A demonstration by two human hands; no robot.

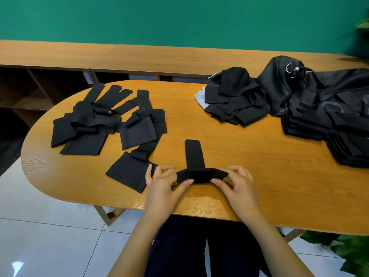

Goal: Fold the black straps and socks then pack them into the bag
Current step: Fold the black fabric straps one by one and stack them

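A black strap (194,156) lies near the front edge of the wooden table (239,156), its near end folded into a thick band. My left hand (163,182) pinches the band's left end and my right hand (237,182) pinches its right end, thumbs underneath. The strap's narrow tail points away from me. A loose pile of unfolded black straps (107,120) covers the left part of the table. A heap of black socks (235,96) sits at the back right. The black mesh bag (319,92) lies at the far right with folded black pieces showing through it.
Another flat strap (131,172) lies just left of my left hand. A wooden shelf unit (60,56) runs along the green wall behind the table. Green plant leaves (351,252) show at the lower right. White floor tiles lie below the table's left end.
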